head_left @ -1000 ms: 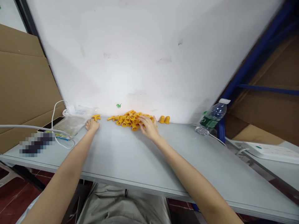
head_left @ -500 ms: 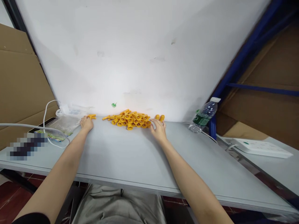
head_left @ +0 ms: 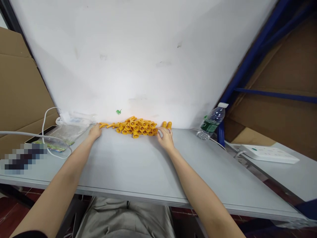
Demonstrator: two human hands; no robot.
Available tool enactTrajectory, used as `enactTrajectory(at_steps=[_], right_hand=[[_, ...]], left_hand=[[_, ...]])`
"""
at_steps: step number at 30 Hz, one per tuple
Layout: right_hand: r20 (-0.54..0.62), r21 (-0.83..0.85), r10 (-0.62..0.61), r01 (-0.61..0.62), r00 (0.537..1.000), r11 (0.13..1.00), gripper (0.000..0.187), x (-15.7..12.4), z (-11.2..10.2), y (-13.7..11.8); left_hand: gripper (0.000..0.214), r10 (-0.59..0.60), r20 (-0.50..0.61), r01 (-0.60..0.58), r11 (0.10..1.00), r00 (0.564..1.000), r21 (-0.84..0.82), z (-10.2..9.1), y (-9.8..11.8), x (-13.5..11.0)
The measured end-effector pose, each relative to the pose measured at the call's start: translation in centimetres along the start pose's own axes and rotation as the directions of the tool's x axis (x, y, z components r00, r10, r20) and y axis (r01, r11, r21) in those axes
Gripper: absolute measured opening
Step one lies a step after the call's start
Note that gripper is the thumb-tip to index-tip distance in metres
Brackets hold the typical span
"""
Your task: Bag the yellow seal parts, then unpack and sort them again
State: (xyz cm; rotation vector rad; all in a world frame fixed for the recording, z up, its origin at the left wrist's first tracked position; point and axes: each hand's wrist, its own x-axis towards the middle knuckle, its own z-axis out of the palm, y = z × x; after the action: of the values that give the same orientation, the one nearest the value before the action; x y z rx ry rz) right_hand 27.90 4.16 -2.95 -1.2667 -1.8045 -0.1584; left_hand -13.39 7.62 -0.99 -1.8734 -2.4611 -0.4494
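Observation:
A heap of small orange plastic parts (head_left: 137,127) lies on the grey table (head_left: 138,168) against the white wall. My left hand (head_left: 94,133) rests on the table at the heap's left end, fingers stretched toward a loose branched orange piece (head_left: 102,125). My right hand (head_left: 165,138) lies at the heap's right end, fingers spread, fingertips touching two upright orange caps (head_left: 166,125). Neither hand holds anything.
A clear plastic bag (head_left: 66,130) and a white cable (head_left: 47,119) lie at the left, by a cardboard sheet (head_left: 19,89). A water bottle (head_left: 210,122) lies at the right by a blue rack post (head_left: 247,66). A white power strip (head_left: 268,153) sits on the neighbouring table.
My right hand moved off the top of the heap to its right end by the two caps. My left hand slid right toward the heap, pushing the loose branched piece along.

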Motion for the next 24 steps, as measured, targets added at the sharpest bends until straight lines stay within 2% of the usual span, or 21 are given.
enactTrajectory(at_steps=[5,12,18,21,24], right_hand=[[-0.005,0.000,0.007,-0.007,1.000,1.000,0.035,0.0,0.0,0.1],[0.002,0.023,0.042,-0.042,0.999,0.999,0.034,0.1,0.1,0.4],[-0.054,0.048,0.097,-0.095,0.994,0.994,0.031,0.0,0.2,0.9],[-0.108,0.062,0.193,-0.187,0.975,0.980,0.030,-0.2,0.6,2.0],[-0.154,0.086,0.330,-0.320,0.931,0.944,0.031,-0.3,1.2,3.8]], left_hand=[[0.041,-0.046,0.036,0.046,0.999,0.998,0.002,-0.4,1.0,-0.7],[0.031,-0.152,0.052,0.153,0.988,0.987,-0.015,-1.6,2.3,-2.9],[0.020,-0.243,0.049,0.248,0.938,0.969,-0.242,-1.5,3.4,-4.9],[0.013,-0.313,0.012,0.290,0.865,0.950,-0.409,-1.6,4.2,-5.9],[0.022,-0.337,-0.007,0.296,0.837,0.941,-0.460,-2.1,5.0,-6.7]])
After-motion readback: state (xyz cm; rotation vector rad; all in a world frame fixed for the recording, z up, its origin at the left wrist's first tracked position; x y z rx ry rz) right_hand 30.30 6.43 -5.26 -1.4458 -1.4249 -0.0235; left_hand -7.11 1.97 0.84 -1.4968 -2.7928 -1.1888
